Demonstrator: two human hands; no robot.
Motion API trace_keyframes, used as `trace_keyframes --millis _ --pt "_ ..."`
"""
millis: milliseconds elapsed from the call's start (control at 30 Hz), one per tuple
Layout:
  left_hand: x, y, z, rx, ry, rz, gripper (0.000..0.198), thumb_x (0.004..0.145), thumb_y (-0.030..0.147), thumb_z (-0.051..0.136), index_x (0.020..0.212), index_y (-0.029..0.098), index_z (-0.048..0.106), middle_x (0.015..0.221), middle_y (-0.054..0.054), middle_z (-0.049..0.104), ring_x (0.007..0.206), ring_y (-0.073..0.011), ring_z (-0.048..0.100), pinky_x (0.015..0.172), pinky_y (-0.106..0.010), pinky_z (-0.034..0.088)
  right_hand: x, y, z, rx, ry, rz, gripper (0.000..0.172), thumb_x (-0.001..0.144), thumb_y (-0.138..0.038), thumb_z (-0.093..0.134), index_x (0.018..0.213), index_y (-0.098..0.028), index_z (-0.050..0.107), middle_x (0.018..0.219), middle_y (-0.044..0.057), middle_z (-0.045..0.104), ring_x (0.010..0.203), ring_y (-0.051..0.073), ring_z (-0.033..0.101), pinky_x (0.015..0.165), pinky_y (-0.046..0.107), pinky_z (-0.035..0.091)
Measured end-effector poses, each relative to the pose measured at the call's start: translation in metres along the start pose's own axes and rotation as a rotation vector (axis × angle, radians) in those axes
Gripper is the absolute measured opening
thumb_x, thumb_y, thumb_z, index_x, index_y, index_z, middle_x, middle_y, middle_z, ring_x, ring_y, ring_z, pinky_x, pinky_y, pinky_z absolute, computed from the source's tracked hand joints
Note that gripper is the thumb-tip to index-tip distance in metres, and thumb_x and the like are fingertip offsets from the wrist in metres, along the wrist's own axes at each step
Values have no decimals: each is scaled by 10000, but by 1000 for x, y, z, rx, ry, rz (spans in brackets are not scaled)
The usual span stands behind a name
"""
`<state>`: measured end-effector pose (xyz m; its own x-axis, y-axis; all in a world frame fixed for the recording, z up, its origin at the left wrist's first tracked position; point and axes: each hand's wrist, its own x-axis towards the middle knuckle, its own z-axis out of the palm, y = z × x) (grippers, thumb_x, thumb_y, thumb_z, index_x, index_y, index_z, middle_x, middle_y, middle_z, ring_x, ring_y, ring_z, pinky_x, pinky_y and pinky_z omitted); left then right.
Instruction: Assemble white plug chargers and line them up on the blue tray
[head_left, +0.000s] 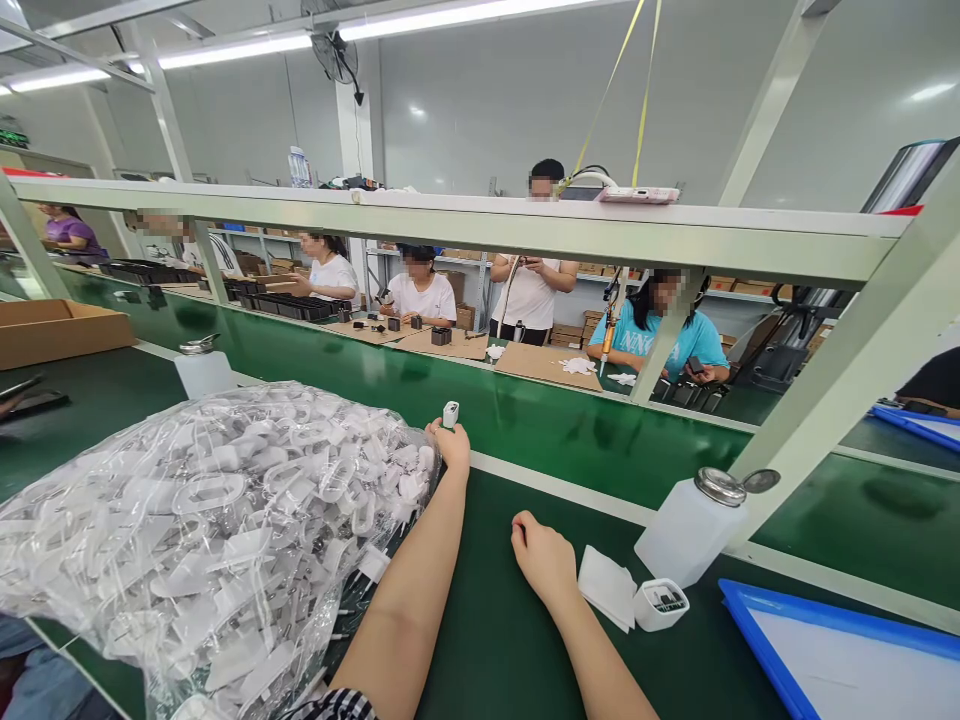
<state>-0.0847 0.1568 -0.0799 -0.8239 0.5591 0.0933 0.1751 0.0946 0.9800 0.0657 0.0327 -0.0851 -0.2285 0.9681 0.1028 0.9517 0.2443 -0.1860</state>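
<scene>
My left hand (451, 447) reaches forward to the edge of the green belt, beyond the bag. Its fingers are closed on a small white charger housing (451, 413), which stands upright with dark parts showing in its open end. My right hand (541, 558) rests on the green table with its fingers curled in, and nothing shows in it. Just right of that hand lies a folded white cloth or wipe (608, 588). Touching the wipe is another white charger housing (661, 604), whose open end shows parts inside.
A big clear bag of white plastic pieces (225, 520) fills the left side. White dispenser bottles (694, 530) (204, 372) stand right and left. A blue-rimmed tray (847, 640) lies at right, a cardboard box (60, 332) at left. Co-workers sit across the green belt (540, 420) under a shelf frame (450, 222).
</scene>
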Motion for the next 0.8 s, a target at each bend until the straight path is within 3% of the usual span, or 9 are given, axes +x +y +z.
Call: trace_keyframes --millis 167,333,433,667,800 --pt "1 -2 -1 33 -10 -11 446 689 138 366 1095 113 184 1099 -175 318 817 -164 503 674 -252 390 0 1 0 11 8 -10 218 758 -237 250 786 -234 467 618 -21 583 532 134 525 404 205 213" --pt "-2 -2 7 118 -43 34 558 583 165 518 1076 142 258 1180 -169 225 934 -237 434 740 -323 358 0 -1 -1 -8 -2 -2 208 758 -222 261 792 -233 466 620 -20 582 546 131 530 408 207 217" --pt "2 1 14 280 -83 74 618 509 211 586 1052 119 306 1157 -182 268 994 -286 365 748 -369 339 0 -1 -1 -27 7 -1 203 763 -223 263 790 -230 464 612 -15 582 551 133 535 415 211 224" --pt "12 8 23 360 -216 207 237 563 225 548 786 153 510 879 -129 521 937 -295 406 778 -429 271 4 3 6 -27 67 1 221 774 -225 248 775 -221 469 592 -6 580 535 138 540 421 211 254" --pt "-9 10 19 354 -311 283 236 615 221 499 847 181 514 897 -96 531 913 -230 440 765 -341 316 4 0 3 -35 64 33 229 771 -238 249 794 -220 476 615 5 581 562 148 542 452 212 293"
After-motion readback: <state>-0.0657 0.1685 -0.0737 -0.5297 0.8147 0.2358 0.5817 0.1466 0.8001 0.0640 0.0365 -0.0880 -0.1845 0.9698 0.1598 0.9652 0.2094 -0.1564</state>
